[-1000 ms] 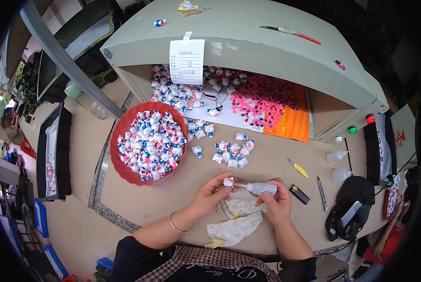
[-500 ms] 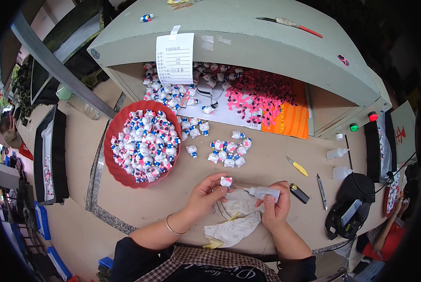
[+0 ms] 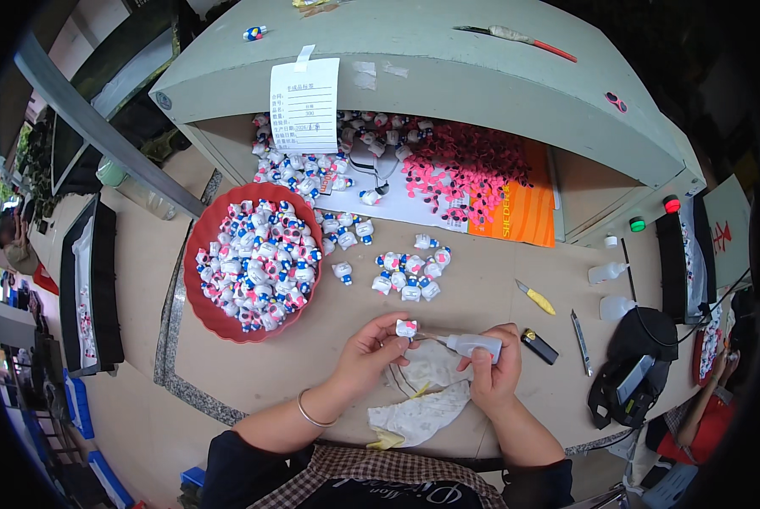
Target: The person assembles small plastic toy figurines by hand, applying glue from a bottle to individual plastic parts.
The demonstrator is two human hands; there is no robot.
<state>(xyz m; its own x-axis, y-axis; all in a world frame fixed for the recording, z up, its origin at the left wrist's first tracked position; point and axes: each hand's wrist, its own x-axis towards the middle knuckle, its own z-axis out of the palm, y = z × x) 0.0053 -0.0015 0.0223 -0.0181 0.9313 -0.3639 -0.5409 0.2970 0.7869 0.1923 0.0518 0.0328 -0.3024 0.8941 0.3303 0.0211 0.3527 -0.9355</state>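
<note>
Pinched in the fingers of my left hand (image 3: 365, 355) is a small white cat-shaped figurine (image 3: 406, 328) with a pink bow, held upright. My right hand (image 3: 496, 373) grips a translucent squeeze bottle (image 3: 476, 346), tilted so its thin nozzle points left at the figurine. Whether the tip touches the figurine is too small to tell. Below both hands a crumpled white cloth (image 3: 422, 416) lies on the table (image 3: 287, 373). Beyond them stands a loose cluster of similar figurines (image 3: 410, 276), white with blue and pink.
A red scalloped bowl (image 3: 195, 297) heaped with figurines stands at left. Behind, a grey shelf unit (image 3: 448, 76) covers more figurines and pink pieces (image 3: 469, 174). On the right lie a yellow knife (image 3: 537, 298), a black lighter (image 3: 539, 346), a metal cutter (image 3: 581, 339) and a black bag (image 3: 639, 373).
The whole view has shifted slightly. Both hands keep their holds on the figurine and the bottle, with hardly any movement between them.
</note>
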